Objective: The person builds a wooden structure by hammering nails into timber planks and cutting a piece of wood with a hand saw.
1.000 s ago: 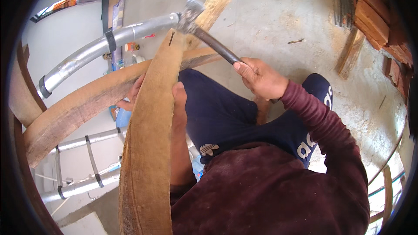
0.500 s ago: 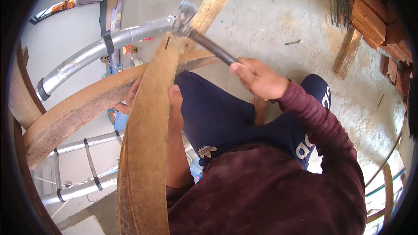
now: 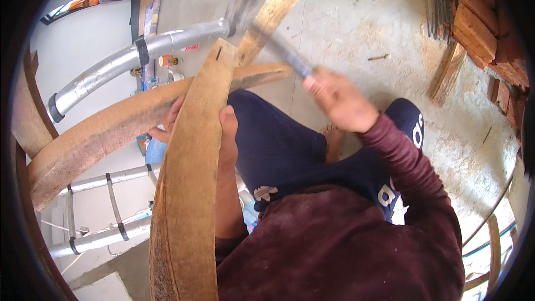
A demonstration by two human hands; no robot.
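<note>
My left hand (image 3: 227,125) is wrapped round a long wooden plank (image 3: 192,134), the thumb along its right edge and the fingertips showing past its left edge. A dark nail (image 3: 219,52) stands partly out of the plank's far end. My right hand (image 3: 341,100) grips the handle of a hammer (image 3: 281,50), whose head is smeared by motion above and right of the nail. Under the plank runs a second wooden beam (image 3: 106,125), crossing from left to right. Another timber (image 3: 284,5) slants away beyond the plank's end.
A silver metal tube (image 3: 106,78) curves along the left, with a metal ladder (image 3: 116,206) below it. Stacked red bricks (image 3: 473,30), thin metal rods (image 3: 439,8) and a short wood piece (image 3: 448,72) lie at the right on the concrete floor (image 3: 345,39).
The hammer has lifted slightly away from the nail, its head now blurred. My right hand has shifted a little right and down. My left hand keeps its hold on the plank.
</note>
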